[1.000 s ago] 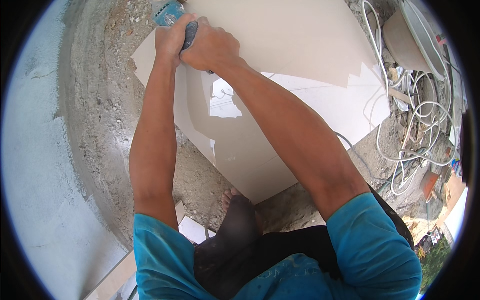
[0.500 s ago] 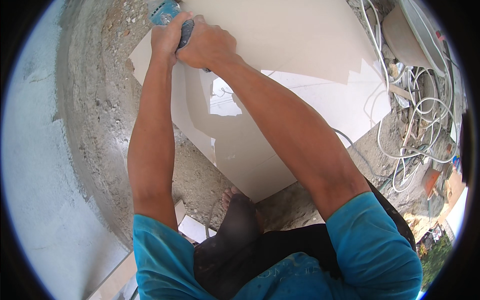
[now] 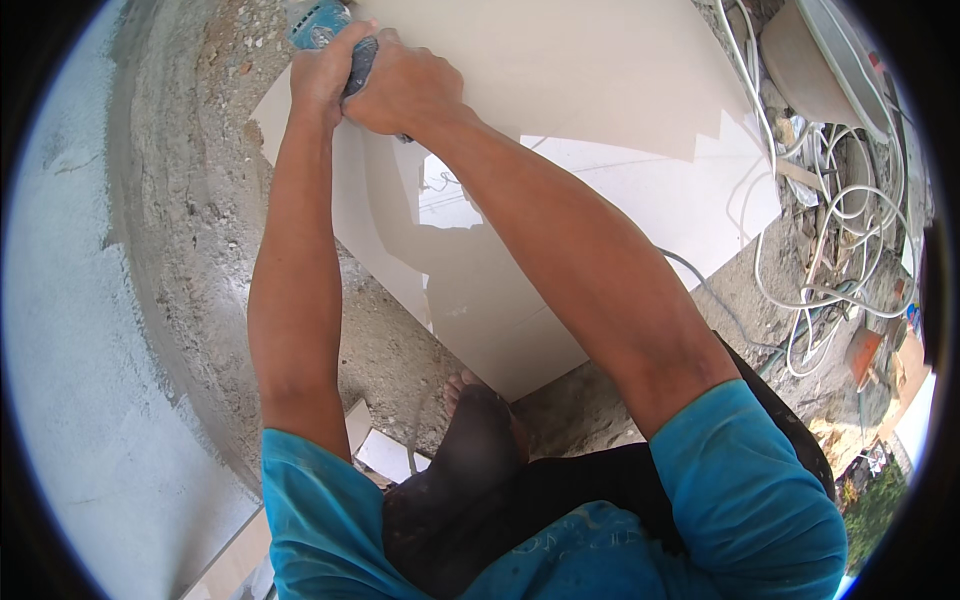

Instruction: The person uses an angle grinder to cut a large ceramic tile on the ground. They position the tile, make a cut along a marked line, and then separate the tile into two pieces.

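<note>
At the far left of a large glossy beige tile (image 3: 600, 80), both hands grip a teal power tool (image 3: 316, 26) with a dark handle, which looks like an angle grinder. My left hand (image 3: 322, 72) is closed around it on the left side. Closed over the dark handle from the right is my right hand (image 3: 412, 88). The tool's front end is partly cut off by the top of the view, and its disc cannot be made out. Beneath the wrists, the tile's surface shows bright reflections and shadow.
Rough, dusty ground (image 3: 200, 200) surrounds the tile, with a pale wall (image 3: 60, 300) along the left. Tangled white cable (image 3: 850, 250) and a large tub (image 3: 815, 65) lie to the right. My bare foot (image 3: 460, 385) is by the tile's near corner, close to broken tile pieces (image 3: 388, 455).
Both hands and the tool have shifted slightly left, toward the tile's left edge. The grip looks the same.
</note>
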Demonstrator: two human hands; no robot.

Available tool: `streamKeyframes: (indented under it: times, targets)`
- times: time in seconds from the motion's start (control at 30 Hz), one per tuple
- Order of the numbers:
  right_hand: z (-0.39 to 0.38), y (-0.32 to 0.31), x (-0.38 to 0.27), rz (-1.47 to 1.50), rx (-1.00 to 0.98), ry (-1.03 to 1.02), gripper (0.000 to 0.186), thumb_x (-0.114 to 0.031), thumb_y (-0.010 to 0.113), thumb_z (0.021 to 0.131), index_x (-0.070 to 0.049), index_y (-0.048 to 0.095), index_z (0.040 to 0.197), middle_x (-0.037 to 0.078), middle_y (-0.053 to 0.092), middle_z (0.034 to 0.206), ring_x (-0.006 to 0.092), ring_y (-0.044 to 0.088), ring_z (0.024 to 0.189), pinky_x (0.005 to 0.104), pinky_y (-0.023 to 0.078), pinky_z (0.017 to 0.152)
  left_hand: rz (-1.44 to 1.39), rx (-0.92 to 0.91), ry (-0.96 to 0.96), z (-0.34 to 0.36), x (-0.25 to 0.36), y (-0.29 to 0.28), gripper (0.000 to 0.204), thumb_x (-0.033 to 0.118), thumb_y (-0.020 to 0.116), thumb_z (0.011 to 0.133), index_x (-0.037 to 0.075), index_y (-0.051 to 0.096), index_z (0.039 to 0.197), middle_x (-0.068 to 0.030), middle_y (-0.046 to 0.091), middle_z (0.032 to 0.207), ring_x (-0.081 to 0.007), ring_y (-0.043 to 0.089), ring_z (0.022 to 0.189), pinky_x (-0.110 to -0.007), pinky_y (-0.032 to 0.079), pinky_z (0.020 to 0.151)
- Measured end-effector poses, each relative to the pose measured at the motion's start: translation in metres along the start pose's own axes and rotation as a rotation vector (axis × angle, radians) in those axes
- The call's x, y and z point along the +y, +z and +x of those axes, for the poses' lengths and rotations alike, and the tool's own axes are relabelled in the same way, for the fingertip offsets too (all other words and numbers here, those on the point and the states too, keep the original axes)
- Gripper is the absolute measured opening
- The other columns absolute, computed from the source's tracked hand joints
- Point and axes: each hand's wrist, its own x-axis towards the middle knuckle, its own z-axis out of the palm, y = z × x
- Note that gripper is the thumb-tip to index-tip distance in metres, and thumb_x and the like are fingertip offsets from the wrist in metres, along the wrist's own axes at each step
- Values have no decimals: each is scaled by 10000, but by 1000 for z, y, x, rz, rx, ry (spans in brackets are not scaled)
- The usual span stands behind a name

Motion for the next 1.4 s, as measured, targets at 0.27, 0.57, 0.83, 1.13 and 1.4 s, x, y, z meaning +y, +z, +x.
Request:
streamKeyframes:
  times: [0.27,0.57,0.83,1.13,1.4]
  targets:
    - [2,0,1,13,-20,8,750,-353,727,733,-11,485,1355,169,696,1127,335,702,1042,419,555,876,-5,25,-10,1,1,2,459,278,856,728,-32,659,1004,-125,691,940,-195,687,747,-350,568,660]
    - [4,1,-1,16,-8,15,746,-361,752,708,-11,504,1318,176,695,1113,338,702,1045,424,556,877,42,23,-32,3,3,0,547,301,856,736,-59,646,1092,-128,695,980,-198,692,796,-342,564,696]
    - [-1,1,0,8,-24,24,734,-364,749,720,-18,505,1319,166,696,1106,326,704,1036,417,559,870,37,1,-11,4,-3,-1,553,309,847,754,-47,641,1123,-107,693,991,-188,686,811,-333,559,714]
    - [-4,0,3,0,-32,26,768,-373,757,719,-20,491,1347,150,697,1100,311,704,1036,407,559,877,29,-8,-30,-1,-4,1,577,316,850,750,-51,631,1138,-118,686,1008,-188,684,824,-330,559,708]
    - [-3,1,3,0,-30,32,788,-398,751,724,-26,484,1365,152,696,1106,312,696,1056,409,551,894,52,16,-69,-4,2,3,586,315,856,747,-58,637,1141,-125,696,986,-194,699,831,-336,564,720]
